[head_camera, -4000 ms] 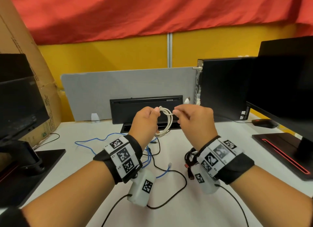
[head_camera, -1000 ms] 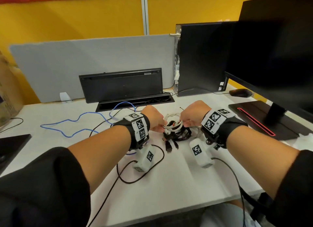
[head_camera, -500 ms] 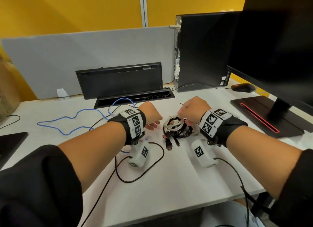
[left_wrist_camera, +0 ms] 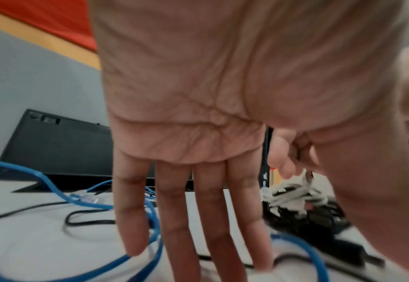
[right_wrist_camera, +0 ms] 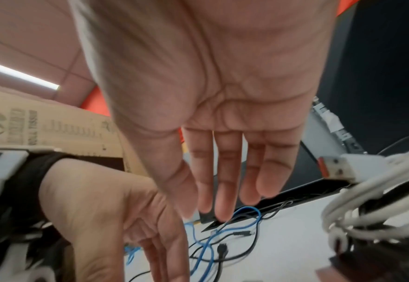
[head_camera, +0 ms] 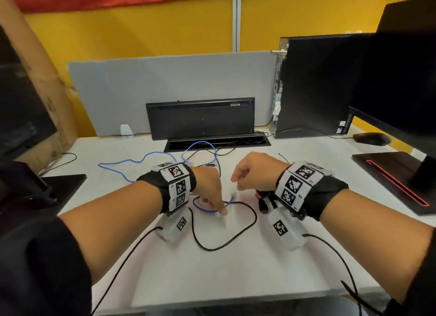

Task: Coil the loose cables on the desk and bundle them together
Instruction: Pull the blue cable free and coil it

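Note:
My left hand (head_camera: 219,209) reaches down with straight fingers (left_wrist_camera: 198,238) onto the desk, inside a loop of the loose blue cable (head_camera: 151,154) (left_wrist_camera: 53,188); it holds nothing. My right hand (head_camera: 238,179) hovers beside it, fingers (right_wrist_camera: 225,190) relaxed and empty. The coiled white cable (right_wrist_camera: 357,190) (left_wrist_camera: 292,196) lies on a coiled black cable (left_wrist_camera: 319,215), mostly hidden under my right wrist in the head view, where only its plugs (head_camera: 263,203) show. A loose black cable (head_camera: 236,238) loops across the desk in front of my hands.
A black keyboard (head_camera: 200,117) leans against the grey divider (head_camera: 165,79) behind an open cable slot (head_camera: 217,142). A PC tower (head_camera: 313,84), a monitor with its base (head_camera: 389,174) and a mouse (head_camera: 371,138) fill the right. A cardboard box (head_camera: 47,103) stands at the left.
Both hands lowered the white coil onto the black coil and let go. My left hand has since moved down and left to the blue cable. My head has lifted.

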